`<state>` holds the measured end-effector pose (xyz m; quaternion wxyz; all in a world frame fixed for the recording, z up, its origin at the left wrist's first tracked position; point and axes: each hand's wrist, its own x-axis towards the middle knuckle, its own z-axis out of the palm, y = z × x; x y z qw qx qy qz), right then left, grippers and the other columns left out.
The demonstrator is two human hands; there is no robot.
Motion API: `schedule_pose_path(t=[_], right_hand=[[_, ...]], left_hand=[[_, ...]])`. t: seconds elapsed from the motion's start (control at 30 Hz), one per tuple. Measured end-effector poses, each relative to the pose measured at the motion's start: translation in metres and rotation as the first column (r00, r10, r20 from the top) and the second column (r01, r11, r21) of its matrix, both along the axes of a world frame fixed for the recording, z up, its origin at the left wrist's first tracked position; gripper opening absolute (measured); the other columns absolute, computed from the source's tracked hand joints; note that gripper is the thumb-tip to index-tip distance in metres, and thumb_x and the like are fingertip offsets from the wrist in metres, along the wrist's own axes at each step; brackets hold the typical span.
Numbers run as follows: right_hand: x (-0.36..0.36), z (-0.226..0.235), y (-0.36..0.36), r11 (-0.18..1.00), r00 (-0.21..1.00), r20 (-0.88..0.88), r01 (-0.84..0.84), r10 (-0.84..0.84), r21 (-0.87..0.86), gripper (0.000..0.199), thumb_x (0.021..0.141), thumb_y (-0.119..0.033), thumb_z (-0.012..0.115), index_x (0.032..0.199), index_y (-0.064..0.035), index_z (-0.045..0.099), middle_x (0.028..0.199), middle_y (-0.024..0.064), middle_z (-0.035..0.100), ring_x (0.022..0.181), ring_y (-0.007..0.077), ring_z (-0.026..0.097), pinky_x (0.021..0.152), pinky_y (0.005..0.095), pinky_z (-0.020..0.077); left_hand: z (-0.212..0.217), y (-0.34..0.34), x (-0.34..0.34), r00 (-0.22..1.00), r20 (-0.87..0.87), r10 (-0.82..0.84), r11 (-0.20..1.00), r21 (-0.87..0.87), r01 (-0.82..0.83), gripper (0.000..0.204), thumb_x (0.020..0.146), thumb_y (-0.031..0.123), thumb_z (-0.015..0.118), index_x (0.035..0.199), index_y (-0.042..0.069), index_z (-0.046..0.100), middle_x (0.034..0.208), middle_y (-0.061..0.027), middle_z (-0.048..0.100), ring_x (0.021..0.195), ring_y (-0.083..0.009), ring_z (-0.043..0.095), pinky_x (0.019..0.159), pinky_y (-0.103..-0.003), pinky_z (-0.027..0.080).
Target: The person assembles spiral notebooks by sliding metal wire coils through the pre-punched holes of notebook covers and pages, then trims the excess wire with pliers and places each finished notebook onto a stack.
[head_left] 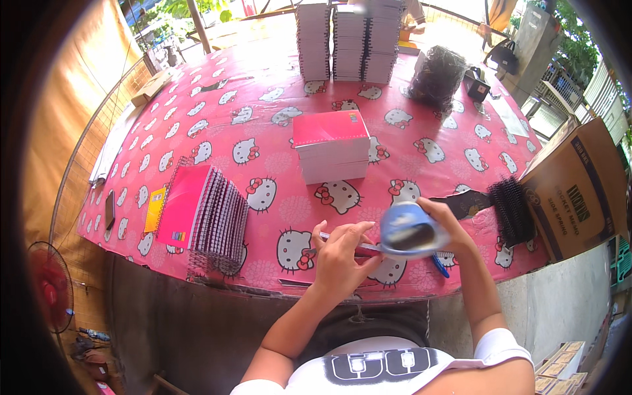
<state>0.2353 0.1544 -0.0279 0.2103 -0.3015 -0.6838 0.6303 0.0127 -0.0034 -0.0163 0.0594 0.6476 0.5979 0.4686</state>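
My right hand (446,224) holds a blue round object (408,229), blurred, just above the table's near edge. My left hand (342,253) sits beside it, fingers curled over a thin white pen-like stick (365,245) on the pink cartoon-cat tablecloth (263,125). A blue pen (440,265) lies under the right hand. A stack of unbound pink-covered notebooks (331,155) stands in the table's middle. To the left a leaning row of spiral-bound pink notebooks (207,214) rests on the cloth.
Tall stacks of bound notebooks (349,39) stand at the far edge, with a dark bag of coils (436,76) to their right. Black spiral coils (512,210) lie beside a cardboard box (579,187) at right. A red fan (51,286) stands at lower left.
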Motion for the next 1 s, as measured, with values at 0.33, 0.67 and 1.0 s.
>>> schedule_pose_path(t=[0.33, 0.67, 1.0], right_hand=[[-0.032, 0.055, -0.026, 0.990, 0.983, -0.157, -0.079, 0.097, 0.119, 0.036, 0.078, -0.020, 0.076, 0.104, -0.0007, 0.060, 0.089, 0.0045, 0.064, 0.084, 0.0084, 0.059, 0.079, 0.0294, 0.0514], [-0.056, 0.046, -0.006, 0.825, 0.978, 0.208, -0.133, 0.019, 0.549, 0.041, 0.068, 0.000, 0.078, 0.104, -0.0028, 0.058, 0.087, 0.0101, 0.062, 0.085, 0.0172, 0.062, 0.078, 0.0310, 0.0500], [-0.073, 0.048, -0.011, 0.818, 0.995, 0.086, -0.087, 0.046, 0.569, 0.035, 0.069, 0.001, 0.073, 0.102, -0.0022, 0.061, 0.090, 0.0099, 0.067, 0.086, 0.0134, 0.064, 0.072, 0.0329, 0.0532]], left_hand=[[-0.003, -0.002, -0.012, 0.997, 0.047, 0.058, 0.996, 0.065, -0.061, 0.051, 0.065, 0.017, 0.086, 0.111, 0.009, 0.065, 0.108, -0.0086, 0.064, 0.105, -0.0251, 0.060, 0.095, -0.041, 0.043], [-0.034, -0.013, -0.032, 0.693, 0.719, -0.056, 0.997, -0.002, 0.083, 0.048, 0.080, -0.010, 0.071, 0.123, 0.003, 0.054, 0.111, -0.0077, 0.062, 0.103, -0.0134, 0.061, 0.091, -0.028, 0.051], [-0.039, -0.021, -0.048, 0.528, 0.848, -0.044, 0.997, 0.001, 0.083, 0.035, 0.082, -0.015, 0.064, 0.115, -0.003, 0.066, 0.108, -0.0112, 0.069, 0.101, -0.0155, 0.064, 0.087, -0.026, 0.055]])
